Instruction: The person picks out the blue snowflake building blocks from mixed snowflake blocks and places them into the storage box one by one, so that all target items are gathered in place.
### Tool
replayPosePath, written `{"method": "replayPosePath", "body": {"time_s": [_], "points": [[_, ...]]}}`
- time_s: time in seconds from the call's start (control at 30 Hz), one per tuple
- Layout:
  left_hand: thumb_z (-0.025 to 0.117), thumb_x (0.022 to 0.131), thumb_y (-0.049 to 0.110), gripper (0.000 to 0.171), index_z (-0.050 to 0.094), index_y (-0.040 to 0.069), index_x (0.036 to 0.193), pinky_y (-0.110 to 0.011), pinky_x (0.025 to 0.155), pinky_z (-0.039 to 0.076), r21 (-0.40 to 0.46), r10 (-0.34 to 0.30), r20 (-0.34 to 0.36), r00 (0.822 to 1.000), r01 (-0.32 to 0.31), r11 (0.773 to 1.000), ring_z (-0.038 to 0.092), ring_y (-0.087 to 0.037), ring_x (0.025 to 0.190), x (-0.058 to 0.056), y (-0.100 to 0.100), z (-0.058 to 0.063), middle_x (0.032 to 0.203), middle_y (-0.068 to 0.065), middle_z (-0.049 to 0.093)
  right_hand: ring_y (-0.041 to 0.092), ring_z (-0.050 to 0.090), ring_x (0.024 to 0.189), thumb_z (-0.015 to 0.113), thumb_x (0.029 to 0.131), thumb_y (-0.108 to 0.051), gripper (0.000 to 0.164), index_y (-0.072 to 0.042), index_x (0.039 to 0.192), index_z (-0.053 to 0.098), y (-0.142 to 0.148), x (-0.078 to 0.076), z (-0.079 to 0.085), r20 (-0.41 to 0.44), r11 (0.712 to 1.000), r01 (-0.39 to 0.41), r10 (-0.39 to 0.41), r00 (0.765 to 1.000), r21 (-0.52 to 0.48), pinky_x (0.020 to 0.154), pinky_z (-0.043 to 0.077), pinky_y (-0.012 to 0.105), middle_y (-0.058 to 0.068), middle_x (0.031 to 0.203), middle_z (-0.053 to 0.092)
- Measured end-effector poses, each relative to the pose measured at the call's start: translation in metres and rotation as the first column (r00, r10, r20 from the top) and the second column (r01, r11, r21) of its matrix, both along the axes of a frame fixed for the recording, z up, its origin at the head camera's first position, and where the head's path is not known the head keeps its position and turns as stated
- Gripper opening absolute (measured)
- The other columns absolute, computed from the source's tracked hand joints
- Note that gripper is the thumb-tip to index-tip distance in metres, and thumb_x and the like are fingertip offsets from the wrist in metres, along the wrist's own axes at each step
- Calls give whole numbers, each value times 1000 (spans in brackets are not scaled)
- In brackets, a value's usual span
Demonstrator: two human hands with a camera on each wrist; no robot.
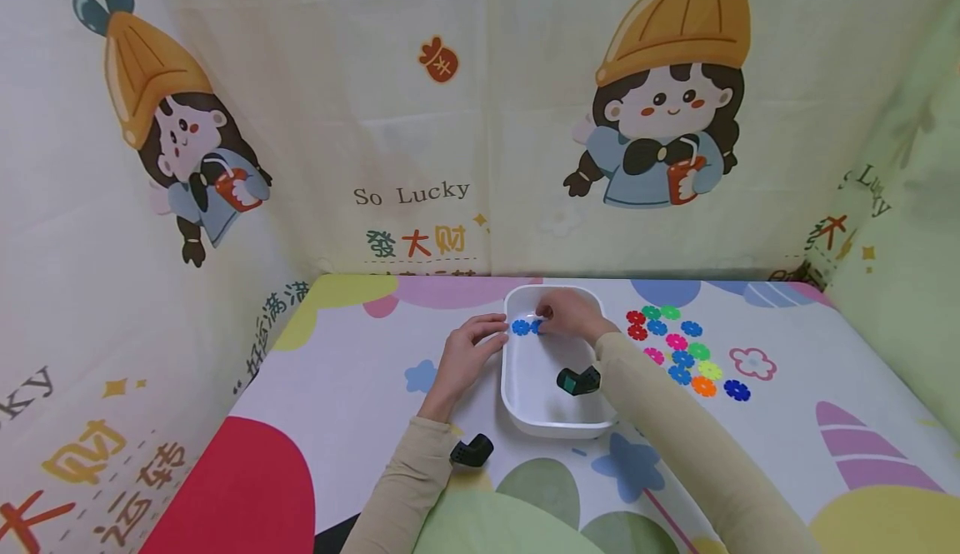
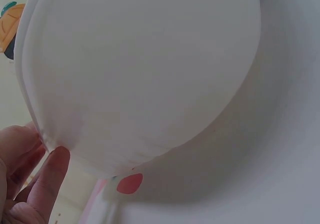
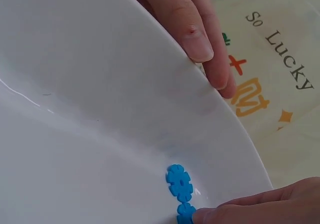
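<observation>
A white plastic tray (image 1: 532, 404) stands on the table with two blue snowflake building discs inside, near its far left. My right hand (image 1: 568, 314) reaches into the tray and pinches one blue disc (image 3: 185, 214). Right beside it, edge to edge, is the other blue disc (image 1: 521, 327), flat on the tray floor. In the right wrist view the fingertips partly cover the held disc. My left hand (image 1: 470, 354) rests its extended fingers against the outside of the tray's left rim; its fingertips (image 2: 61, 156) touch the wall.
Right of the tray lie loose snowflake discs in several colours, among them an orange disc (image 1: 703, 386), a dark blue disc (image 1: 737, 390) and a red disc (image 1: 637, 332). A patterned cloth (image 1: 420, 137) hangs behind the table. Black wrist devices (image 1: 472, 451) sit on both sleeves.
</observation>
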State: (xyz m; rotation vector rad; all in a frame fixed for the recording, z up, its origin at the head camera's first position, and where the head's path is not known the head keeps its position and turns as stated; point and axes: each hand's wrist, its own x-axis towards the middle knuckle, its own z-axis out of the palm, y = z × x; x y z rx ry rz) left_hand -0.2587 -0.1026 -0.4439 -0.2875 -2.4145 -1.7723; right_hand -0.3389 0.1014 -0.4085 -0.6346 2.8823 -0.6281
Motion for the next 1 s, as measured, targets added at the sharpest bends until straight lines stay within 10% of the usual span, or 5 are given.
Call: {"method": "replayPosePath", "body": {"time_s": [1.0], "points": [[69,92,18,21,74,8,110,-38,109,40,-9,-1,-20,1000,1,1000,51,-17,127,-2,-1,-3,126,3,63,27,61,100,75,87,-15,37,-4,122,66,56,42,33,-114,985,-22,2,993,-171,89,56,40,14,113,64]]}}
